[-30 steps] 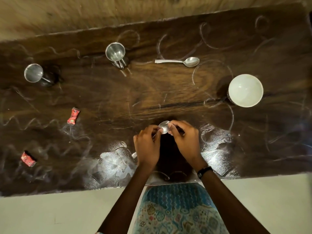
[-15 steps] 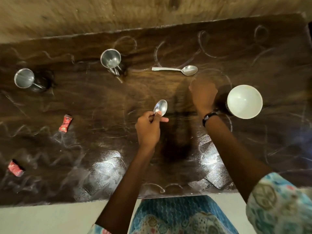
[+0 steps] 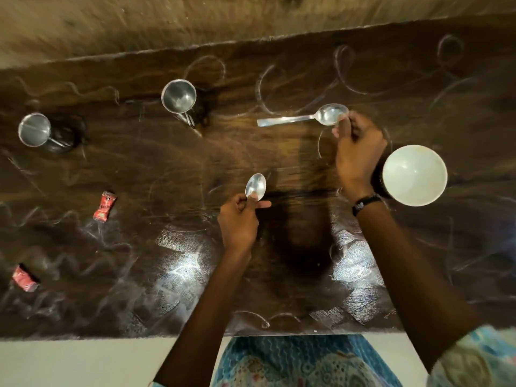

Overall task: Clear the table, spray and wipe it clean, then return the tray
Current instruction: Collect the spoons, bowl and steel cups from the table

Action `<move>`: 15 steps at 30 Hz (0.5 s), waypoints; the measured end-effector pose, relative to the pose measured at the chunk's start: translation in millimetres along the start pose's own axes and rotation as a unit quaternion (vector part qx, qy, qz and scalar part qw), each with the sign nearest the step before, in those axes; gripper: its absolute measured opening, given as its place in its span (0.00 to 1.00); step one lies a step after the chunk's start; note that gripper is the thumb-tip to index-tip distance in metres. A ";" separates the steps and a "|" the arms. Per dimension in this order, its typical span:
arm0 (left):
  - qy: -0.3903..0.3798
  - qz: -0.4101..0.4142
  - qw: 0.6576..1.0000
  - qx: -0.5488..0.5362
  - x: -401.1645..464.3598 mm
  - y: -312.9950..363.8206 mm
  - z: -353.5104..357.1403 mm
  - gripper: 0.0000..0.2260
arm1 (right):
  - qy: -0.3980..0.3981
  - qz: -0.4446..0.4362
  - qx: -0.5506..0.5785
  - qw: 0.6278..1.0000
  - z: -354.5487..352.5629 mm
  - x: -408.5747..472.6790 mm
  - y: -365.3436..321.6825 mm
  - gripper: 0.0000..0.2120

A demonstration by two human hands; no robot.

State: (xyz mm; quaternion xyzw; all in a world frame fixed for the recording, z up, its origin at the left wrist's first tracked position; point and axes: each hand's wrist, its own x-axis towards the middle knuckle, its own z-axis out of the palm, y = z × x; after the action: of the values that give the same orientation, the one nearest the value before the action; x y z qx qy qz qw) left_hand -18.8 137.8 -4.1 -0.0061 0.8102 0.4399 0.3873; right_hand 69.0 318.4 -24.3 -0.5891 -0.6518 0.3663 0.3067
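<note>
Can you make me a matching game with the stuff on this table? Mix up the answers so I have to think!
Things:
1. white bowl
2. spoon in the left hand
3. red wrapper
4. steel cup

Places or states:
A. stands upright at the far side, left of the long spoon
B. held up off the table
C. by the right wrist
D. lies flat on the left part of the table

Pairs: 1-C, 2-B, 3-D, 4-A
</note>
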 end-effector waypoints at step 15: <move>-0.155 -0.067 0.978 -0.122 -53.7 21.1 9.1 0.10 | -0.236 -0.006 0.042 0.971 -93.4 -78.4 -9.0 0.11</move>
State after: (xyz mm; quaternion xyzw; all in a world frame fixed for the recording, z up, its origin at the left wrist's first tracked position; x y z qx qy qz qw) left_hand 17.1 139.5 42.0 -0.0395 0.6786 0.5039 0.5329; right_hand 151.0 251.1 36.5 -0.4688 -0.6931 0.5202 0.1713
